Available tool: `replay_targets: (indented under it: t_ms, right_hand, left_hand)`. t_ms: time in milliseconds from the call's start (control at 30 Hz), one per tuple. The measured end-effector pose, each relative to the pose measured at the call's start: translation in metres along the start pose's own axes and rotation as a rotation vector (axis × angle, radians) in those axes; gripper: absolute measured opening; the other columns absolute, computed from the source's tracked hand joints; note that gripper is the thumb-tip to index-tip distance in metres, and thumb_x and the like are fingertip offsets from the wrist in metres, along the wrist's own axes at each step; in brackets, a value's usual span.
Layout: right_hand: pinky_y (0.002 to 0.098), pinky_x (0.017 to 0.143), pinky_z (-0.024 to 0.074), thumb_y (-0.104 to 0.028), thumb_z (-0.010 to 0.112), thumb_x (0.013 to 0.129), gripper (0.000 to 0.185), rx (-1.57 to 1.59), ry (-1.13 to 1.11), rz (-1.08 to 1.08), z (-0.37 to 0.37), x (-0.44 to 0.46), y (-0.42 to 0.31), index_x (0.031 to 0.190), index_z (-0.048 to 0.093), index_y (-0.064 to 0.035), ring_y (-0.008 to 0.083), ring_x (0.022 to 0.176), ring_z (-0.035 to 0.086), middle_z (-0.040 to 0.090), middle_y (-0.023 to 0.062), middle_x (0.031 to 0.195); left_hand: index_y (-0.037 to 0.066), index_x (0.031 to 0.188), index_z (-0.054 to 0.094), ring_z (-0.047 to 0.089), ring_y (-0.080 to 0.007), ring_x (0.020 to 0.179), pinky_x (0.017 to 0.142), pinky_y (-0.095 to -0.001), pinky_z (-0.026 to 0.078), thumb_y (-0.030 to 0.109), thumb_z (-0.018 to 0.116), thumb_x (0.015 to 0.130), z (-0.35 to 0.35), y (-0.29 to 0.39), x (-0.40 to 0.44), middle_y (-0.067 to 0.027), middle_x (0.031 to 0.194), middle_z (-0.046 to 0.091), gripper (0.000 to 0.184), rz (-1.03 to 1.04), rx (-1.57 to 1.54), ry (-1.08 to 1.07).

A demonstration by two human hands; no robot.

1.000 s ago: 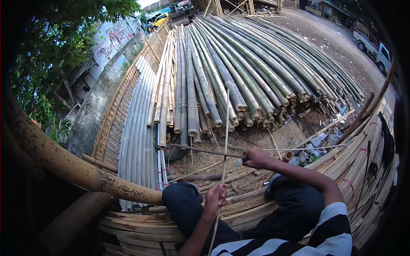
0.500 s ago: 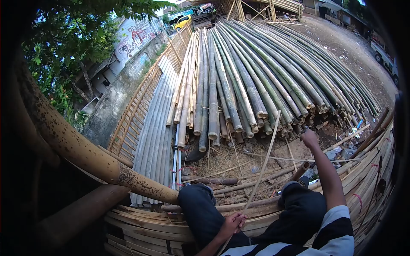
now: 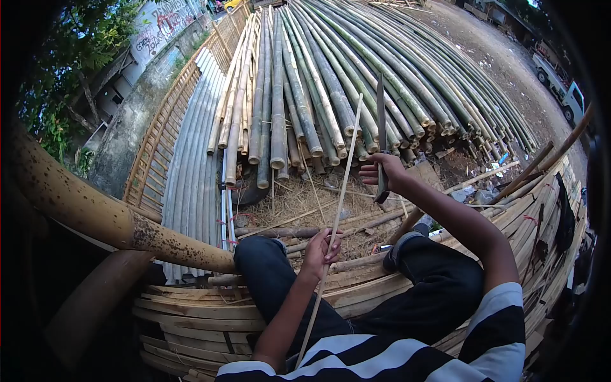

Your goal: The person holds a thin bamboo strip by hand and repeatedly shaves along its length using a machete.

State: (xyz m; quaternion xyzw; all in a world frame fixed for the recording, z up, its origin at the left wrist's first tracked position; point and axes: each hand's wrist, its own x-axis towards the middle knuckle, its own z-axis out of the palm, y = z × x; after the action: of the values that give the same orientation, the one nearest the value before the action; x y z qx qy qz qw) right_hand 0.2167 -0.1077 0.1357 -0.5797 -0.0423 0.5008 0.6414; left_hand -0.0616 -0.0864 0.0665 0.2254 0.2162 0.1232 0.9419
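Wrapped round a thin pale bamboo strip (image 3: 344, 186) is my left hand (image 3: 321, 253), low in the middle of the view. The strip slants from my lap up to the bamboo pile. To its right, my right hand (image 3: 388, 172) has the handle of a long dark blade (image 3: 381, 114) against its palm, with the fingers partly spread. The blade points up, and its handle end shows below the hand. Blade and strip are apart.
Long bamboo poles (image 3: 318, 83) lie piled ahead. A thick spotted bamboo pole (image 3: 95, 213) crosses the left side. Split bamboo slats (image 3: 203, 325) lie beneath me and curve to the right. Corrugated sheets (image 3: 194, 153) lie at the left.
The blade has turned from lying across the strip to pointing upward. My right hand swung out to the right, then came back nearer the strip. My left hand dropped, then rose with the strip.
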Motion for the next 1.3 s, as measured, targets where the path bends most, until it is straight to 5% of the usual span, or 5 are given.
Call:
replay_targets:
  t_ms: [567,833,967,1133,1300]
  right_hand:
    - [0.0311,0.061,0.0569,-0.007,0.06,0.079,0.013,0.051,-0.031,0.084,0.003,0.028,0.044,0.087,0.059,0.0039,0.0205,0.062,0.063,0.062,0.0108,0.079]
    - [0.0261,0.038,0.0374,-0.008,0.061,0.076,0.014,-0.331,0.13,-0.095,-0.017,0.016,0.07,0.065,0.054,-0.0029,0.0109,0.04,0.045,0.049,0.0018,0.053]
    - [0.0312,0.04,0.0383,-0.014,0.062,0.072,0.019,-0.831,-0.091,-0.208,-0.014,-0.001,0.077,0.063,0.056,0.0011,0.0142,0.039,0.048,0.052,0.0061,0.052]
    - [0.0441,0.066,0.0487,-0.02,0.062,0.067,0.025,-1.484,-0.342,-0.495,0.026,-0.032,0.07,0.073,0.06,0.0041,0.0397,0.068,0.061,0.059,0.0249,0.066]
    - [0.0471,0.061,0.0489,-0.021,0.062,0.063,0.022,-1.649,-0.565,-0.763,0.058,-0.049,0.079,0.069,0.06,-0.0004,0.0395,0.061,0.06,0.059,0.0217,0.062]
  left_hand:
    - [0.001,0.117,0.046,0.03,-0.0032,0.043,0.036,-0.0161,0.023,0.033,0.036,0.099,0.001,-0.024,-0.085,0.0012,0.066,0.04,0.038,-0.218,0.049,-0.075]
    - [0.008,0.098,0.048,0.02,-0.0008,0.044,0.036,-0.0171,0.014,0.027,0.039,0.099,-0.031,-0.019,-0.087,0.007,0.062,0.025,0.021,-0.155,0.032,0.191]
    - [0.011,0.09,0.045,0.017,-0.0007,0.041,0.034,-0.0171,0.014,0.033,0.04,0.099,-0.026,-0.004,-0.069,0.0086,0.058,0.024,0.025,-0.122,-0.057,0.152]
    - [0.015,0.082,0.041,0.016,-0.0009,0.04,0.033,-0.0174,0.012,0.035,0.04,0.099,-0.008,0.018,-0.048,0.0089,0.057,0.023,0.026,-0.098,-0.093,0.077]
    - [0.016,0.082,0.039,0.02,-0.0002,0.041,0.033,-0.0167,0.013,0.026,0.046,0.096,0.014,0.028,-0.04,0.0091,0.057,0.024,0.018,0.003,0.198,0.117]
